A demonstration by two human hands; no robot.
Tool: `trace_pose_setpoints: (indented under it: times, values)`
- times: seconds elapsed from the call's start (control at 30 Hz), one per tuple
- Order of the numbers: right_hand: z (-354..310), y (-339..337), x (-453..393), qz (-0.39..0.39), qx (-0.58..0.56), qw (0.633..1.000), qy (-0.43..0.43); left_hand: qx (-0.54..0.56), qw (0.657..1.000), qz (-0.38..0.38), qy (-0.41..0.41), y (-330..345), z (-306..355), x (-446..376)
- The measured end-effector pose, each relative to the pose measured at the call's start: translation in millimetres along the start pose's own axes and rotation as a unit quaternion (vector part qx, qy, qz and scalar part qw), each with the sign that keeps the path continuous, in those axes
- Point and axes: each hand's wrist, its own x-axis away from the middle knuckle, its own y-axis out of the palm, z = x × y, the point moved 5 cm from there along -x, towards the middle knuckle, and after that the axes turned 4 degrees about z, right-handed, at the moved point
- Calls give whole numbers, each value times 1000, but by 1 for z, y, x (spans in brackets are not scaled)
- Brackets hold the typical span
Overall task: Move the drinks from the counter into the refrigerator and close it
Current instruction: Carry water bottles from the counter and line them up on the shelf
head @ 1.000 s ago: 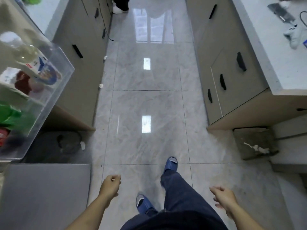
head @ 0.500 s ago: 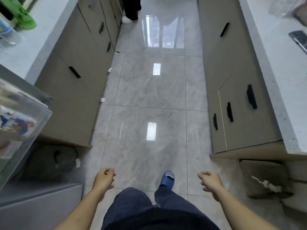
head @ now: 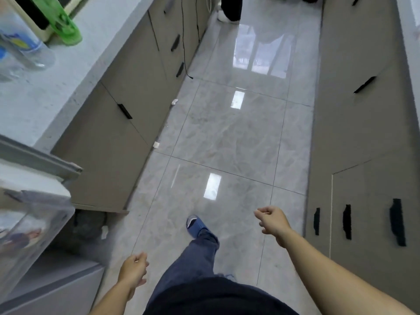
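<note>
Both hands, left point(head: 134, 269) and right point(head: 271, 220), hang loosely curled and empty; best reach for the clear bottle point(head: 20, 46) on the worktop point(head: 45, 94) next, gripping mid-body

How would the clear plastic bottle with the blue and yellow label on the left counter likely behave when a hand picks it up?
The clear plastic bottle stands upright on the left counter. Its tall, narrow shape suggests it could tip if nudged high. Its thin-looking clear walls may flex under a squeeze. How full it is, and so its weight, cannot be told.
</note>
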Motion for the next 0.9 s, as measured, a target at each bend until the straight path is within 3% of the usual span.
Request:
trace_pose_setpoints:
  times: [0.4,0.63,0.9]
  values:
    - [-147,27,-87,-44,157,986,-26,149,988,6,49,-15,205,-52]
    - [-250,65,-162,-102,263,957,-63,218,974,67,-1,-20,243,-61]
    - [-411,158,-194,-235,323,902,-164,296,931,174,-121,-7,252,-36]
